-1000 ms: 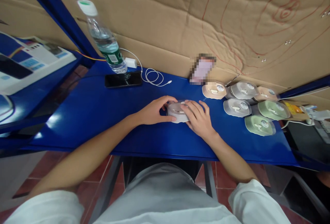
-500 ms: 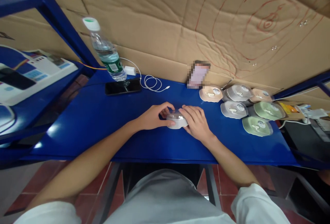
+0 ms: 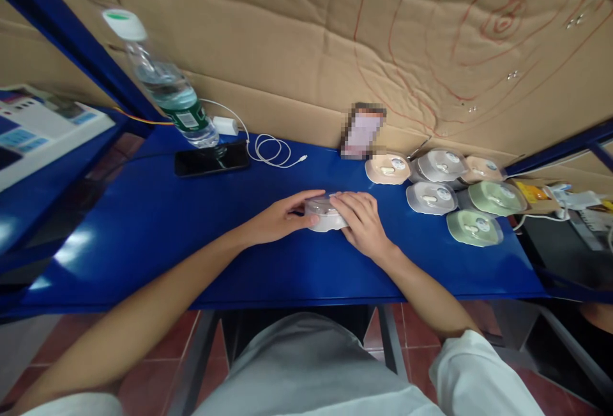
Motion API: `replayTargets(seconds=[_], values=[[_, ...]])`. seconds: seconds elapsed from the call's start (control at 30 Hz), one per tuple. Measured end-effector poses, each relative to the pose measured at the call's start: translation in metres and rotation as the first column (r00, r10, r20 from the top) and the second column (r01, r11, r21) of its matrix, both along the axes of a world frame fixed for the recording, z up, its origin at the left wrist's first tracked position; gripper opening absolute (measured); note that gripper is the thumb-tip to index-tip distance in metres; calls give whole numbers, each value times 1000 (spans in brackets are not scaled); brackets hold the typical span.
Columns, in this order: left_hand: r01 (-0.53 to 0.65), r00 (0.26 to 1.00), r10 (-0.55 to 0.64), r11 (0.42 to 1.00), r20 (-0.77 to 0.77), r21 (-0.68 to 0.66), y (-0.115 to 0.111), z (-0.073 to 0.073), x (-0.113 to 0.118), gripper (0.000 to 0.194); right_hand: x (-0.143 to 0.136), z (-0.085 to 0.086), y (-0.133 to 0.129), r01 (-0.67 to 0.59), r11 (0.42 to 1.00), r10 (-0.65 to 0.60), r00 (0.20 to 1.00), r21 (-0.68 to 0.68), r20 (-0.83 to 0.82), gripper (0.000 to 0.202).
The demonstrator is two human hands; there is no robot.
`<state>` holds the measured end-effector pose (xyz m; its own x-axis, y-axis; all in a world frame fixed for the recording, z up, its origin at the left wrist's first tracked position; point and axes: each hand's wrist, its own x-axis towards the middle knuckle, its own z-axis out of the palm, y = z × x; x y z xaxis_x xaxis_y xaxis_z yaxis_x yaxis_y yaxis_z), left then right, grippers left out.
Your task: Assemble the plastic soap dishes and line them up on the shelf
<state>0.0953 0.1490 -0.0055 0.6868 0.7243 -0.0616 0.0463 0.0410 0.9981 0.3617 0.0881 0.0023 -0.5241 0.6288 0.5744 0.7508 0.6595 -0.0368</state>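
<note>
- White case [image 3: 324, 215], mid-frame, long axis left-right, clear lid up.
- Left hand [image 3: 280, 217], right hand [image 3: 361, 221] curled round its ends (both gripping).
- Grip unchanged from before.

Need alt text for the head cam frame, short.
Two bare hands, left hand and right hand, grip a small clear-lidded case on a blue table. Six similar cases sit to the right; a water bottle, dark phone and white cable lie behind, before a cardboard wall.

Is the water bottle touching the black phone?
Cannot tell. In the head view the water bottle base overlaps the black phone, but no contact or gap shows.
</note>
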Motion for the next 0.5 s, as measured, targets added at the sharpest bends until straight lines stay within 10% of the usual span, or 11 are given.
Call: replayTargets(seconds=[0.5], values=[[-78, 995, 76, 997, 59, 19, 5, -3, -2, 81, -4, 8, 0, 19, 988, 0, 993, -153, 121, 70]])
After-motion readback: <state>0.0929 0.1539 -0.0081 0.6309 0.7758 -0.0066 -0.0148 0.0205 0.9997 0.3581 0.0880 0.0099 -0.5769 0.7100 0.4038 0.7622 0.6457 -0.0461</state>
